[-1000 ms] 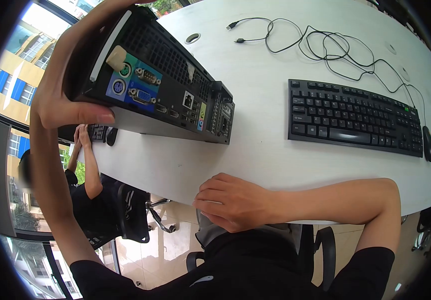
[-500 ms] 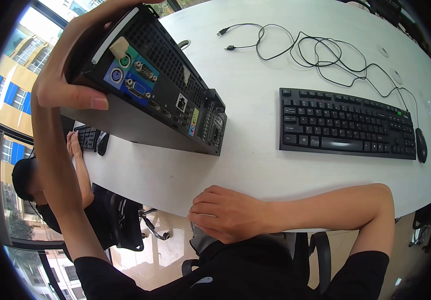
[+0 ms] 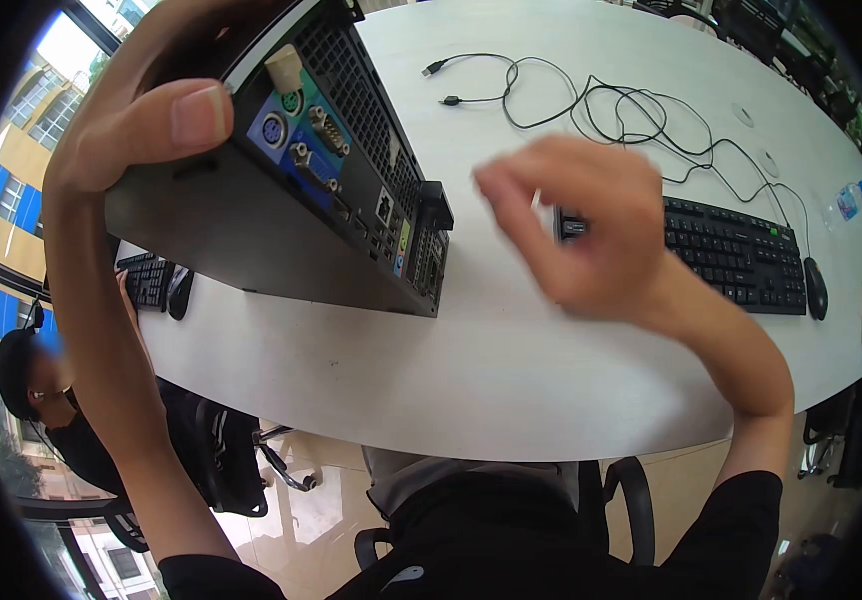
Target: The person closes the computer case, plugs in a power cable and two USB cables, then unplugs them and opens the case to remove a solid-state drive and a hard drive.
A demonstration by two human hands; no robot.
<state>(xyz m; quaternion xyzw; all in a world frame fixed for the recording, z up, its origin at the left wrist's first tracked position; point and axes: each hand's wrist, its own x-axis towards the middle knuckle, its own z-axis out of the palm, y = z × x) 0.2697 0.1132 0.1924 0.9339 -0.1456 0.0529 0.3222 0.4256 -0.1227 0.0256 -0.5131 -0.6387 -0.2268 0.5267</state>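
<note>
A black desktop computer tower (image 3: 271, 260) stands tilted on the white table (image 3: 401, 380), its rear ports facing right. My left hand (image 3: 141, 110) grips its upper end, thumb on the near side and the other fingers mostly hidden behind. On the port panel are blue VGA and green and purple round sockets, with a beige plug or cap (image 3: 285, 68) by the green one. My right hand (image 3: 591, 220), smeared by motion, hovers over the left end of a black keyboard (image 3: 741, 255). Its fingers curl toward the thumb in a loop, and nothing shows in them.
Black USB cables (image 3: 641, 110) lie loosely coiled behind the keyboard. To its right are a black mouse (image 3: 816, 288) and a plastic bottle (image 3: 846, 203). At left, another person (image 3: 36, 380) sits by a second keyboard (image 3: 146, 280) and mouse (image 3: 180, 293).
My right hand has risen from the table's front edge and moved up and right, over the keyboard. My left hand keeps its hold on the tower; the view has shifted slightly.
</note>
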